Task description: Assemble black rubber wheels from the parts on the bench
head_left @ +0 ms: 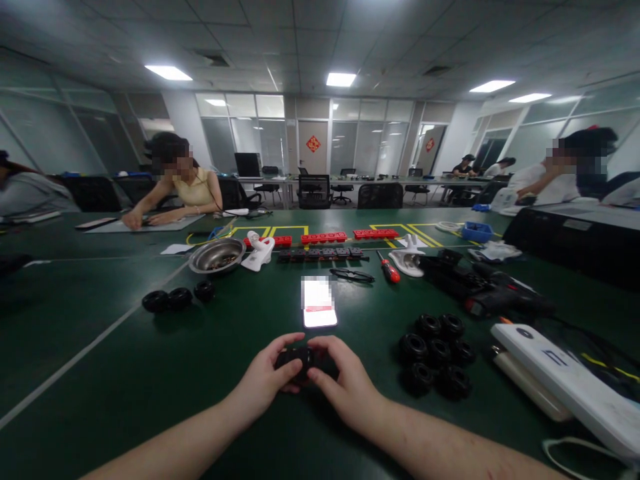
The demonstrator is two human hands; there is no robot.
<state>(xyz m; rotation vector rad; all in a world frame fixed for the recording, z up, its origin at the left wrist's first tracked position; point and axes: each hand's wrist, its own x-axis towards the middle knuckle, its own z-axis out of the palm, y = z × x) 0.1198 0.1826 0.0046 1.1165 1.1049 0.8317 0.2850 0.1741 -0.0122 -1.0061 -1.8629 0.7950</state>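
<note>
My left hand (265,380) and my right hand (345,383) meet over the green table (125,373), both closed around a small black round part (299,360) held between the fingertips. Just beyond them lies a phone (319,303) with a lit screen. A cluster of several black wheel-like parts (435,353) lies to the right of my right hand. Three more black round parts (175,297) lie to the left, farther off.
A metal bowl (217,255), white holders (260,252), red and black strips (323,238), scissors (353,275), a red-handled screwdriver (389,269) and a black power tool (495,297) lie farther back. A white power strip (570,387) lies at right. People sit at left and right.
</note>
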